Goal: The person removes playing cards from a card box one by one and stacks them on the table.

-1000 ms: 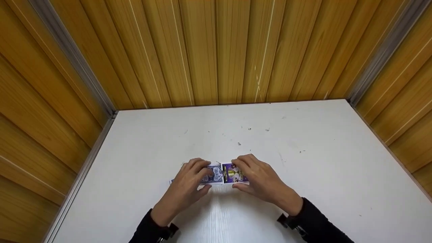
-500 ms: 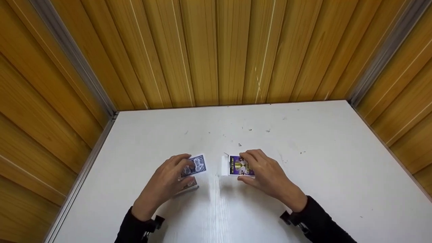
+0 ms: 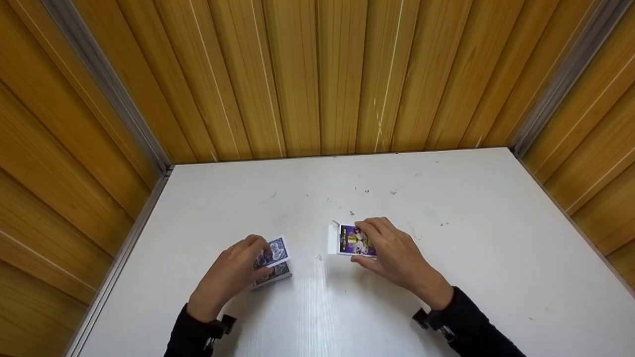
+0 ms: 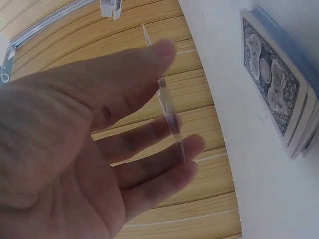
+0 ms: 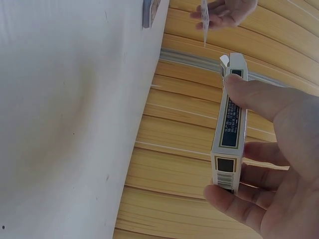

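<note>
My left hand [image 3: 229,271] pinches a blue-backed playing card [image 3: 279,249] between thumb and fingers. In the left wrist view that card [image 4: 168,107] is edge-on and looks very thin. Just beneath it, apart from it, a deck of playing cards [image 3: 282,270] lies face down on the table, its edges slightly uneven. My right hand [image 3: 397,258] grips a purple and white card box [image 3: 351,240] above the table, thumb on one narrow side and fingers on the other. The box's white end flap stands open toward the left; its inside cannot be seen.
The white table [image 3: 208,198] carries small dark marks and scuffs near its middle. Wood-patterned panels [image 3: 292,74] close it in at the back and sides, with grey metal posts [image 3: 114,89] at the corners.
My left hand has drawn left, away from the box, with the card, and the deck below has come into sight. The box in my right hand has shifted slightly right and away from me.
</note>
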{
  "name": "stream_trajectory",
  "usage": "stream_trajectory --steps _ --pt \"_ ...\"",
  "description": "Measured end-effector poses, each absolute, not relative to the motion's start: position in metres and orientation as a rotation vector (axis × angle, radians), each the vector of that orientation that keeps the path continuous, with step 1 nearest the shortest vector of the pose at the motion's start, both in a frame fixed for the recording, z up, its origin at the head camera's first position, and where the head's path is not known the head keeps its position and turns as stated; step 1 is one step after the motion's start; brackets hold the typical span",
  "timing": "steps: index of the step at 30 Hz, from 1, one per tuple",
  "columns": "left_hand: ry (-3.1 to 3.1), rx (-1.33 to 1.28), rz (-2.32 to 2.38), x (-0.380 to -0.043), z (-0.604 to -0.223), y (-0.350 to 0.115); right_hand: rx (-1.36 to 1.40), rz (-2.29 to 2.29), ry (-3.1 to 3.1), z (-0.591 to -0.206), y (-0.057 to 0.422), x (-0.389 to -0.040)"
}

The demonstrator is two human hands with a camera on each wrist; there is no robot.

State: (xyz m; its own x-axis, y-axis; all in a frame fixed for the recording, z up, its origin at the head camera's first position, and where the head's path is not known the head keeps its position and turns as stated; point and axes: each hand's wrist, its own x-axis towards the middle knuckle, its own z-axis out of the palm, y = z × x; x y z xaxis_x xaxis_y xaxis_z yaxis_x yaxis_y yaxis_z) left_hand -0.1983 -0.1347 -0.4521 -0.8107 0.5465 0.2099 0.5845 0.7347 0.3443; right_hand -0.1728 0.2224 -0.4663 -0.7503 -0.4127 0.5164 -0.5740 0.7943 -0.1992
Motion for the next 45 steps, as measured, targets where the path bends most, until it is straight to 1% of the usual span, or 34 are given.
stream_trajectory --steps 17,34,45 --pt "-3.072 -0.815 -0.686 -0.206 -0.473 -0.127 0.729 0.490 -2.543 -0.465 0.222 -0.173" --pt "-3.177 -0.719 -0.675 -0.209 -0.482 -0.123 0.740 0.499 -2.573 -0.462 0.221 -0.170" --pt "-3.186 -0.739 -0.657 -0.208 -0.484 -0.122 0.749 0.512 -2.590 -0.463 0.220 -0.170"
